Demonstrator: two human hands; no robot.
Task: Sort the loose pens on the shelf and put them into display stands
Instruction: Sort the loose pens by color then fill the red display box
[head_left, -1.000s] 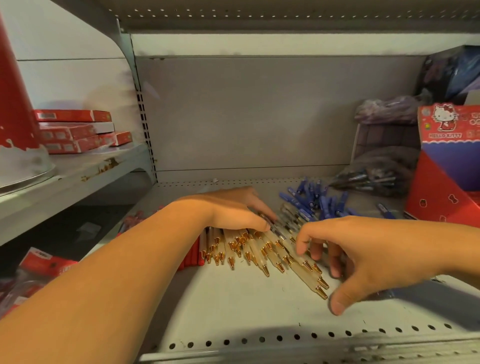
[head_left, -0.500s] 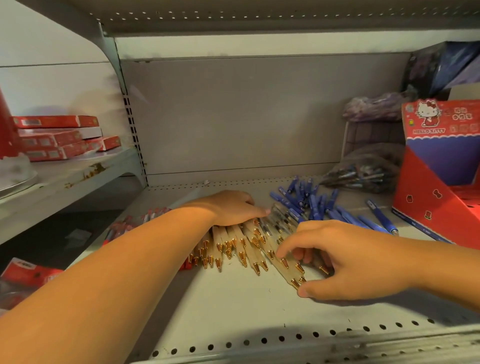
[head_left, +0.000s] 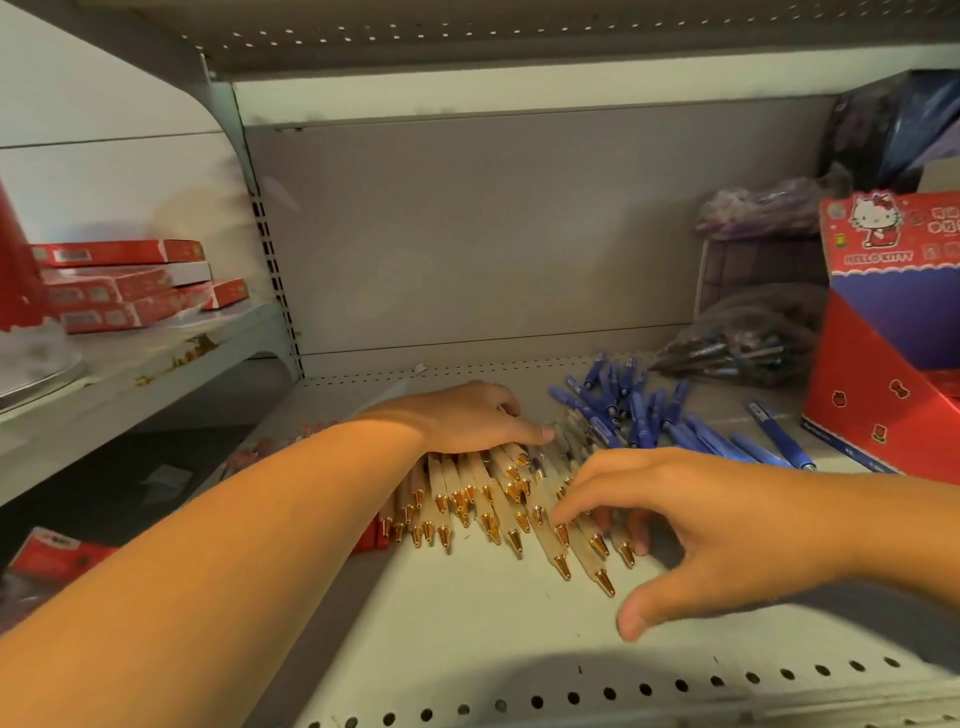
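Shelf edge: the grey metal shelf (head_left: 467, 639) has a row of round holes along its front lip.
Cream pens: a fan of pale pens with gold tips (head_left: 498, 506) lies flat mid-shelf, tips toward the front edge, packed side by side and partly overlapping.
Right hand: the right hand (head_left: 727, 525) is spread open, palm down, fingertips (head_left: 561, 514) pressing on the cream pens at the right end of the fan; the thumb hangs free nearer the edge, gripping nothing.
Left hand: the left hand (head_left: 467, 418) lies flat and open over the far ends of the same pens, index finger pointing right.
Red pens: red pens (head_left: 371, 535) show just left of the fan, mostly hidden by the left forearm.
Blue pens: a loose heap of blue pens (head_left: 639, 410) lies behind the right hand.
Display stand: a red Hello Kitty display stand (head_left: 883, 364) stands at far right, beside the blue pens.
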